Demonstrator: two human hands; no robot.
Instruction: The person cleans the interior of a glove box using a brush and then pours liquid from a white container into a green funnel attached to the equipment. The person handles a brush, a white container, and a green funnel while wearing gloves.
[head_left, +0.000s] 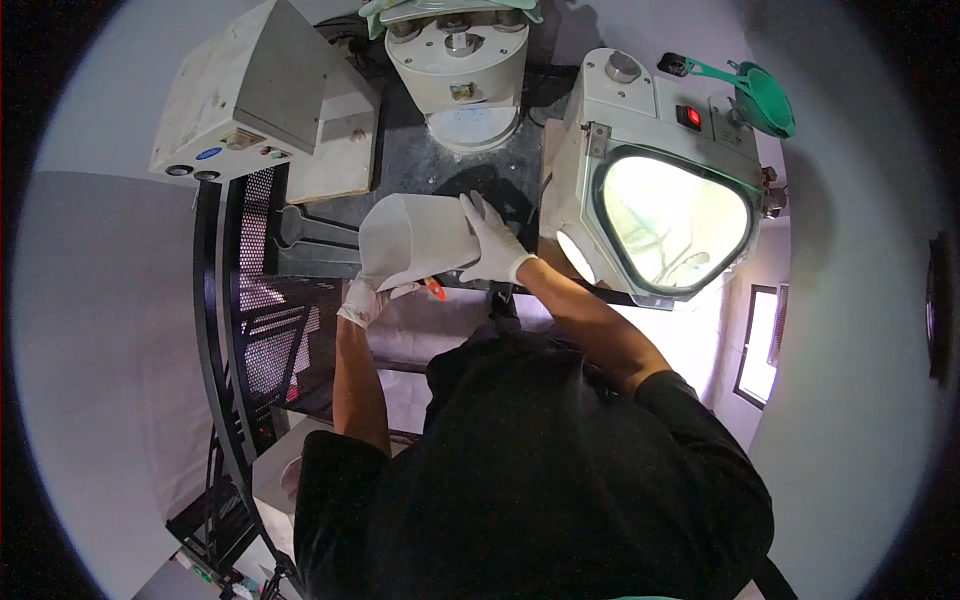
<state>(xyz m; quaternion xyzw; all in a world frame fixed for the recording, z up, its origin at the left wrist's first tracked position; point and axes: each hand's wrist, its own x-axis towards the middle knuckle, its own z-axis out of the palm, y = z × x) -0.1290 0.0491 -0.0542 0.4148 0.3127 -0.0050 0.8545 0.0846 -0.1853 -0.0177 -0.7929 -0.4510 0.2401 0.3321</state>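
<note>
A white, smooth-walled open container [425,232] is held tilted between my hands above the dark bench. My left hand [364,300], in a white glove, grips its lower left edge. On the right side, my gloved right hand [490,242] presses against the wall with its fingers stretched up along it. A small orange-red piece [434,289] pokes out under the container, close to my left fingers; what it belongs to is hidden. The container's inside cannot be made out.
Beyond the container stands a white machine [458,75] with a round base. A lit cabinet with a rounded triangular window [675,222] is at the right, a green sieve [765,102] on top. At the left are a grey box [240,95], a board [335,150] and flat metal tools [310,228].
</note>
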